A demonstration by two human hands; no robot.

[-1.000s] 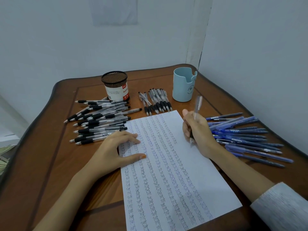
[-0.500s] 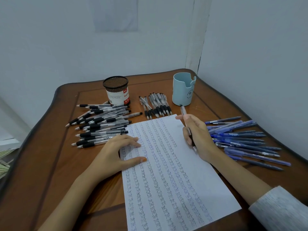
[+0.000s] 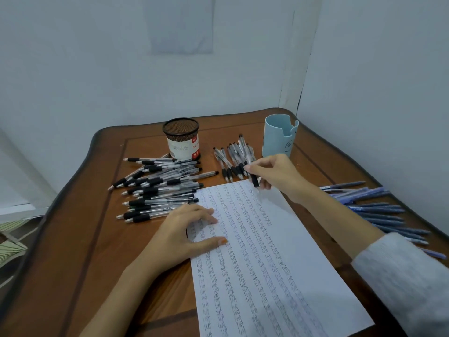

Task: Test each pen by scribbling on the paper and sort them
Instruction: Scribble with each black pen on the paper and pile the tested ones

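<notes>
- Pinching a clear ballpoint pen with a black rubber grip [image 3: 254, 180], the right hand [image 3: 279, 176] has its thumb and fingers curled tight round the barrel. I see the pen slanting down, tip at the far right corner of the white sheet of paper covered in rows of scribbles [image 3: 267, 276].
- That hand hovers over the near ends of a short row of clear black-grip pens [image 3: 232, 158]; I cannot tell whether it touches them.
- The left hand [image 3: 184, 229] lies palm down with fingers spread and nearly straight, pressing the sheet's left edge, thumb and fingertips on the paper.
- Left of the sheet I see a loose heap of clear black-grip pens [image 3: 158, 188], just beside the left hand's fingers.
- Right of the sheet, past the right forearm, lies a fan of blue pens [image 3: 376, 206].
- At the far side of the brown wooden table [image 3: 80, 239] stand a black mesh cup with a white and red label [image 3: 181, 142] and a pale blue plastic holder [image 3: 279, 137], well apart.
</notes>
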